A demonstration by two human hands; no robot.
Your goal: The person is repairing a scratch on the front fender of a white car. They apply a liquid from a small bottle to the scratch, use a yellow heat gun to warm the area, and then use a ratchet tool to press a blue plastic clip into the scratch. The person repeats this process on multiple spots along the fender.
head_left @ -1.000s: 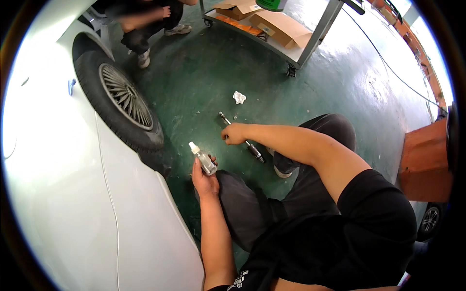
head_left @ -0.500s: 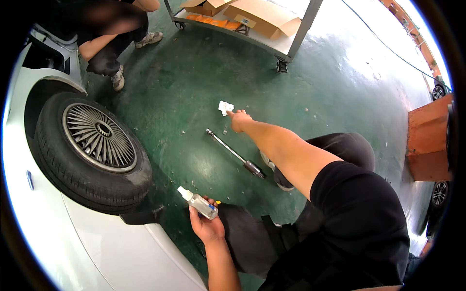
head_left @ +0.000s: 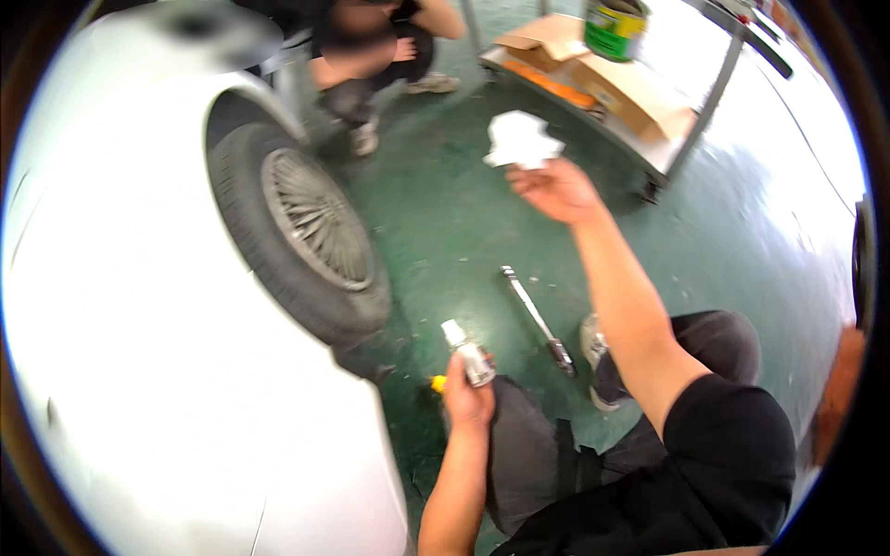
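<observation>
My left hand (head_left: pixel 469 400) is wrapped round a small clear spray bottle (head_left: pixel 474 360) with a white top, held tilted above my knee. My right hand (head_left: pixel 556 190) is raised out in front, its fingers pinching a crumpled white paper tissue (head_left: pixel 521 139). A chrome socket wrench (head_left: pixel 536 315) with a dark thick end lies on the green floor between my two hands, touched by neither. Beside my left hand is a small yellow thing (head_left: pixel 438 382), too blurred to name.
On the left stands a white car (head_left: pixel 185 306), its wheel (head_left: pixel 320 218) in the arch. A person (head_left: pixel 371 56) crouches beyond it. At the far right, a wheeled cart (head_left: pixel 663 153) carries cardboard boxes (head_left: pixel 640 93) and orange items below, and a green-and-yellow tin (head_left: pixel 616 30) above.
My right hand has lifted the white tissue off the floor. The whole view has shifted, bringing more of the car and cart into sight. My left hand still holds the spray bottle.
</observation>
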